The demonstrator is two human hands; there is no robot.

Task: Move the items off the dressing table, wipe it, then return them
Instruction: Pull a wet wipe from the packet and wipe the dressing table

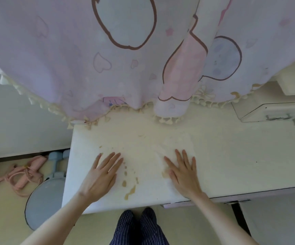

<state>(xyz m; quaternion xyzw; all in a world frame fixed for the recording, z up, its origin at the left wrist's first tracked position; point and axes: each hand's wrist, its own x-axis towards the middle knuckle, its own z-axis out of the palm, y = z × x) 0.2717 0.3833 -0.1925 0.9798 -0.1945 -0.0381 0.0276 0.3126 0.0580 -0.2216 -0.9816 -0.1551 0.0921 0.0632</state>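
The white dressing table (231, 156) has no items standing on its top. Yellow-brown stains (130, 190) are spattered across its middle and near the front edge. My left hand (102, 175) lies flat on the bare top, fingers spread, just left of the stains. My right hand (182, 172) lies flat, fingers apart, pressing on a thin white tissue sheet (176, 144) spread on the table. The sheet reaches from the middle of the top to the front edge, and part of it is hidden under my hand.
A pale purple cartoon-print curtain (107, 68) with a tasselled hem hangs over the table's back edge. A white drawer box (266, 110) sits at the back right. On the floor to the left lie a round blue-grey object (44, 197) and pink straps (26, 174).
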